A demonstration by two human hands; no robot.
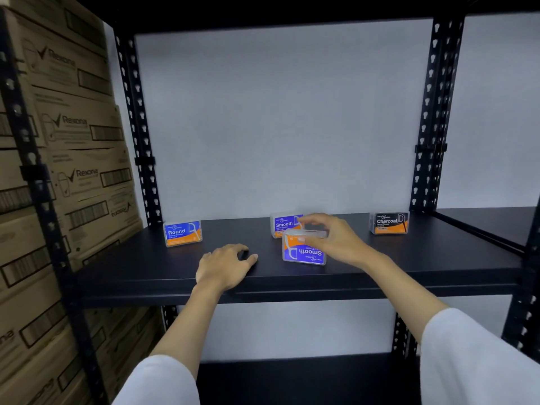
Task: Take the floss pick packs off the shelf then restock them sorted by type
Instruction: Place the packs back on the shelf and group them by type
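I am looking down at a black metal shelf [409, 258] set against a pale wall. My right hand [336, 238] reaches over the middle of it, fingers [311, 220] and thumb clamped on the top edge of a purple Smooth pack [304, 249], which stands upside down, its lettering inverted toward me; whether its lower edge touches the shelf I cannot tell. Just behind it, farther back, a second Smooth pack [285, 225] stands upright, partly hidden by my fingers. Far left at the back stands a blue Round pack [182, 232]; far right at the back, a black Charcoal pack [388, 223]. All three are well apart. My left hand [225, 266] rests palm down on the near part of the shelf, left of the held pack, fingers loosely curled, holding nothing. White sleeves [467, 355] cover both upper arms. Brown cartons [73, 171] are stacked at the left beyond the shelf post.
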